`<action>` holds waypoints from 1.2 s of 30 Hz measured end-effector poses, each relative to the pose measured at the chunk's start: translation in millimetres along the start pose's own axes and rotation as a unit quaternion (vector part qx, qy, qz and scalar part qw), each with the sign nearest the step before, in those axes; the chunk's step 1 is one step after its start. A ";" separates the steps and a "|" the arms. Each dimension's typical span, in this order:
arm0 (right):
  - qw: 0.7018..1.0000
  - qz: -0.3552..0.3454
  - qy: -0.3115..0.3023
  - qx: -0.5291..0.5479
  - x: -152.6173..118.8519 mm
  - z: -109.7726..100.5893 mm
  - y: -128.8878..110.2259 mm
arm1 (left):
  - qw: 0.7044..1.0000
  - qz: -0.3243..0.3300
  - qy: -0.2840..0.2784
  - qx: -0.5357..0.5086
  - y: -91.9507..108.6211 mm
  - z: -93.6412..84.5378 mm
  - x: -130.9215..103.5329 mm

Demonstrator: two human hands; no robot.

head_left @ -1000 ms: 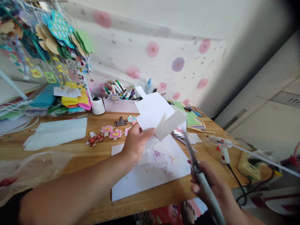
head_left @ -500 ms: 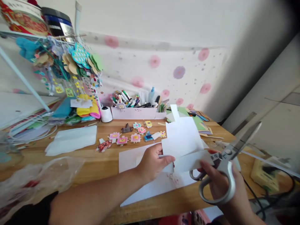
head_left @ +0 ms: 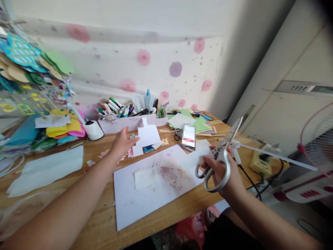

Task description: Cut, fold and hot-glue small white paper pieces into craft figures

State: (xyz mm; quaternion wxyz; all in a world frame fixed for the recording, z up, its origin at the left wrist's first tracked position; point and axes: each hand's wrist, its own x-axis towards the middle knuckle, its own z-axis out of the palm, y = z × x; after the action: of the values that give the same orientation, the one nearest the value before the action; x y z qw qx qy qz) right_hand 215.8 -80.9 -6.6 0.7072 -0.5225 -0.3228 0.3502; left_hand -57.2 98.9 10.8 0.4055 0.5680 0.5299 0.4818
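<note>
My left hand (head_left: 123,144) reaches over the table with its fingers apart. Its thumb is at the left edge of a white paper cutout (head_left: 148,134) with a narrow tab on top; I cannot tell whether they touch. The cutout lies over small coloured paper pieces, one of them blue (head_left: 148,149). In my right hand (head_left: 231,177) are large silver scissors (head_left: 217,180), blades pointing up and away. White paper (head_left: 199,154) shows beside the right fingertips; whether they hold it is unclear. Below, a white board (head_left: 130,211) carries stains and a loose paper rectangle (head_left: 145,177).
A pen box (head_left: 125,124) full of markers stands at the back, beside a white thread cone (head_left: 93,130). A phone (head_left: 188,136) and green paper sheets (head_left: 201,125) are at back right. White sheets (head_left: 52,166) lie left. A power strip (head_left: 260,161) and cables are right.
My left hand has moved away from my right, and the tabbed cutout is now beside the pen box. The scissors stay in my right hand. The view has turned right.
</note>
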 end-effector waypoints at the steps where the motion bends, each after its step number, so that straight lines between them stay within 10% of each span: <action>1: 1.000 0.008 -0.010 0.007 -0.5 1.9 -0.5 | 0.999 0.016 0.032 0.019 2.8 -1.8 -4.4; 3: 0.999 0.018 -0.023 0.019 -3.1 8.1 -1.5 | 0.992 0.078 0.059 0.076 11.0 0.8 -24.6; 7: 0.998 0.016 -0.046 0.028 -13.7 27.6 0.6 | 0.937 -0.006 -0.349 -0.005 32.8 21.0 -83.5; 9: 0.998 0.008 -0.064 0.025 -19.2 36.7 2.7 | 0.905 -0.033 -0.425 -0.013 39.9 28.1 -103.1; 20: 0.983 0.023 -0.153 -0.104 -8.6 47.9 3.6 | 0.939 -0.094 -0.317 0.092 -6.8 -13.9 -87.3; 29: 0.950 0.070 -0.217 -0.211 -22.4 41.8 8.7 | 0.949 -0.101 -0.287 0.075 -29.1 -14.4 -88.1; 36: 0.868 0.015 -0.416 -0.270 -47.4 13.5 -3.5 | 0.969 -0.110 -0.220 -0.031 -15.0 -25.0 -93.0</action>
State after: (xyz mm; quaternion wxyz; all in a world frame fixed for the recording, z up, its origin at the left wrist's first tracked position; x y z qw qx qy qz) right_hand 179.4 -114.1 -4.2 0.3329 -0.5041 -0.6611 0.4450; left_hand -82.4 7.0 -9.5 0.5798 0.5854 0.4721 0.3134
